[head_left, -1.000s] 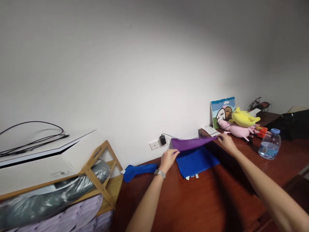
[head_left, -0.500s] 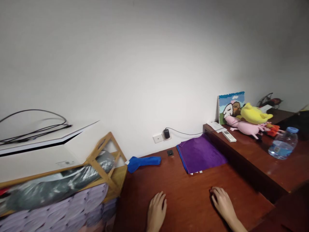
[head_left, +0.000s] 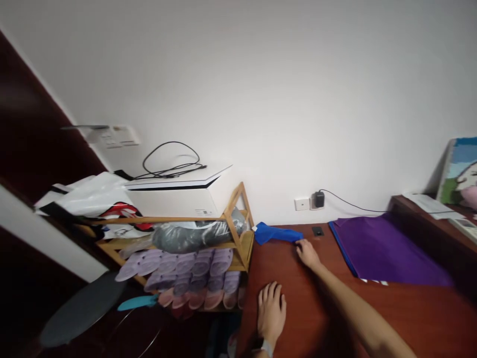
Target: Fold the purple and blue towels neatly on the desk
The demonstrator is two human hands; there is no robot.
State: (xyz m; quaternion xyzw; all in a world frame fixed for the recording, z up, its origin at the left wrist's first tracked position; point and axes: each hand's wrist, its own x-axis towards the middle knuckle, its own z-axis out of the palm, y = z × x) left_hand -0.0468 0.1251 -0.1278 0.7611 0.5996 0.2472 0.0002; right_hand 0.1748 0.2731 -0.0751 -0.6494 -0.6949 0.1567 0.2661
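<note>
The right hand (head_left: 307,253) reaches across the wooden table (head_left: 320,303), fingertips at the near end of the crumpled blue cloth (head_left: 276,232) — whether they pinch it I cannot tell. The left hand (head_left: 271,311) lies flat, fingers spread, holding nothing. The cloth sits at the table's far-left corner, beside the bamboo rack (head_left: 238,219) — a purple cloth (head_left: 387,248) lies spread to the right.

The cloth (head_left: 278,233) by the right hand (head_left: 307,253) was bright blue. The folded cloth (head_left: 387,250) farther right was purple, with a blue edge showing beneath it. The table (head_left: 335,308) under the left hand (head_left: 272,311) was reddish brown. The rack (head_left: 238,219) was light wood and held rows of pale purple slippers (head_left: 186,266). The box (head_left: 179,196) on top was white, with a black cable (head_left: 169,164) on it. The wall (head_left: 261,89) was white, the plug (head_left: 319,199) black.
</note>
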